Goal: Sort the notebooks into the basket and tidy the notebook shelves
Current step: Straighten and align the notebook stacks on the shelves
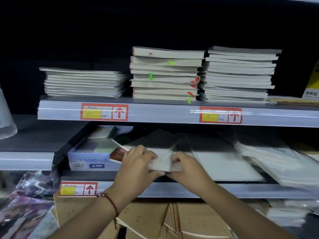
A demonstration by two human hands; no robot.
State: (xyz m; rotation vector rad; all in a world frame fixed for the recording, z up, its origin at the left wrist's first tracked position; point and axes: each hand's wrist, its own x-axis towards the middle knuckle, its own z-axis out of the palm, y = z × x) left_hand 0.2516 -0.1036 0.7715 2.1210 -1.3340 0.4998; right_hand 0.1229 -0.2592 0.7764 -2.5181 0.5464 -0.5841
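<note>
Both hands grip a small stack of notebooks point(162, 162) at the front of the middle shelf point(224, 190). My left hand point(138, 163) clasps its left end, fingers over the top. My right hand point(184, 165) holds its right end. The stack is pale with a brown-red edge showing at the left. On the upper shelf point(155, 112) stand three piles of notebooks: a low one point(82, 82), a taller one with coloured tabs point(165, 75) and a tall one point(238, 75). No basket is in view.
A blue box marked A7PP point(88, 158) sits left of my hands. Large wrapped notebooks point(226, 163) and plastic-wrapped pads point(283, 163) lie to the right. Brown kraft notebooks point(172, 219) fill the bottom shelf. Dark patterned packets point(25, 204) lie at lower left.
</note>
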